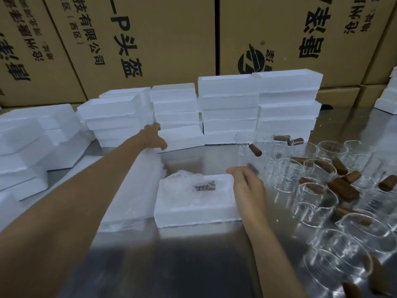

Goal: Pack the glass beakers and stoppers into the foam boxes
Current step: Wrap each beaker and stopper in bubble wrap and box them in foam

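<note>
An open white foam box (196,209) sits in the middle of the steel table, with glass and something brown showing inside. My right hand (247,183) rests at its right rim, fingers curled; whether it holds something is unclear through the blur. My left hand (153,136) reaches far forward and grips a foam box (182,137) at the foot of the stacks. Several clear glass beakers (313,201) and brown stoppers (343,190) crowd the table's right side.
Stacks of white foam boxes (229,108) line the back of the table and more pile up at the left (23,155). A long foam piece (133,190) lies under my left forearm. Printed cardboard cartons (150,39) wall off the rear.
</note>
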